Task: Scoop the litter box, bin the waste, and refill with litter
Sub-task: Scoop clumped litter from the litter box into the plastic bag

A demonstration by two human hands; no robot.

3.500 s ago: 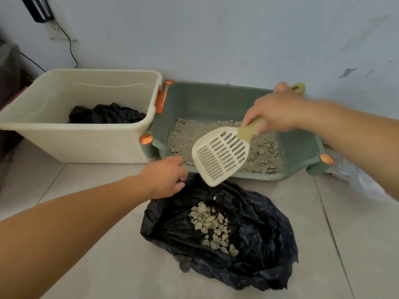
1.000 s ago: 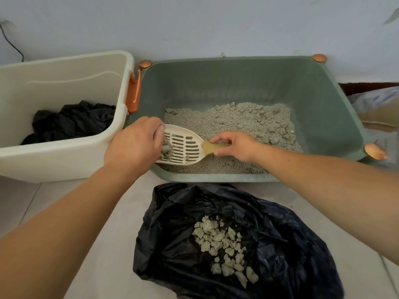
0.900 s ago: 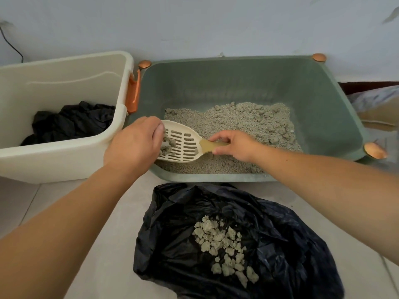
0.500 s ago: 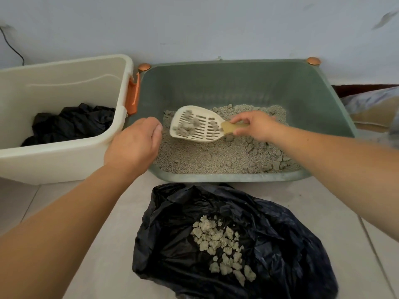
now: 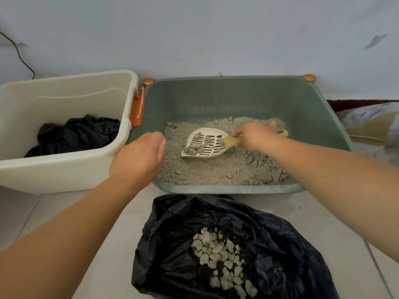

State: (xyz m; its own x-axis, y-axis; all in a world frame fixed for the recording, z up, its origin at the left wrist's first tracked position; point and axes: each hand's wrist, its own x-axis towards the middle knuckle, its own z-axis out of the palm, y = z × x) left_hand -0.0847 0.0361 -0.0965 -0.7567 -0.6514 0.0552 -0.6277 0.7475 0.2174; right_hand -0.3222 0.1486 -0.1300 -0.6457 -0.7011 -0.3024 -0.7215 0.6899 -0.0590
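A green litter box [image 5: 248, 98] with copper-coloured corner knobs stands on the floor against the wall, its floor covered unevenly with grey litter [image 5: 226, 169], lumpier toward the right. A cream slotted scoop [image 5: 205, 143] with a yellowish handle lies tilted over the litter, carrying several grey clumps [image 5: 195, 148]. In front of the box a black plastic bag [image 5: 269, 251] lies open, holding a heap of pale waste clumps [image 5: 220, 257].

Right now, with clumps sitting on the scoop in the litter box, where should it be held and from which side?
Hold the scoop by its tan handle, coming from the right, as the right hand does now. The handle points right, while the slotted head faces left and carries the clumps. A grip near the head probably keeps it level.
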